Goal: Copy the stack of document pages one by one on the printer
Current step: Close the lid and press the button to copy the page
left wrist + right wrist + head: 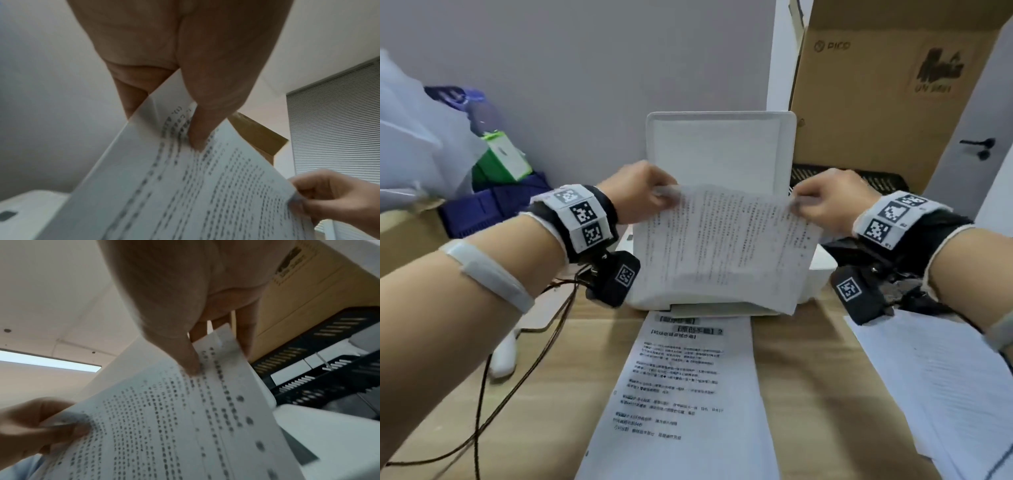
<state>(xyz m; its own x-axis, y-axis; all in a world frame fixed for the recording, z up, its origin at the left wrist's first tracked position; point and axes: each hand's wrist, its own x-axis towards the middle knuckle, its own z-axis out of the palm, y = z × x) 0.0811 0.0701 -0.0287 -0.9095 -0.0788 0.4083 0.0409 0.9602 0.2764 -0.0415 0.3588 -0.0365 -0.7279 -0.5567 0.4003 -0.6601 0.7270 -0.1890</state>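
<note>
A printed page [726,240] hangs tilted over the white printer [822,270], whose lid [719,144] stands raised behind it. My left hand [643,192] pinches the page's far left corner, thumb on the printed side [197,129]. My right hand [822,202] pinches the far right corner the same way [191,363]. The sheet [185,186] is blurred in both wrist views [164,418]. A copied page [681,394] lies printed side up in front of the printer. A stack of pages [935,383] lies on the desk at the right, under my right forearm.
A large cardboard box [887,96] stands behind the printer on the right, with a black paper tray [866,178] at its foot. Green and purple items and plastic bags [500,161] crowd the back left. Cables [493,377] trail over the wooden desk [808,394] at the left.
</note>
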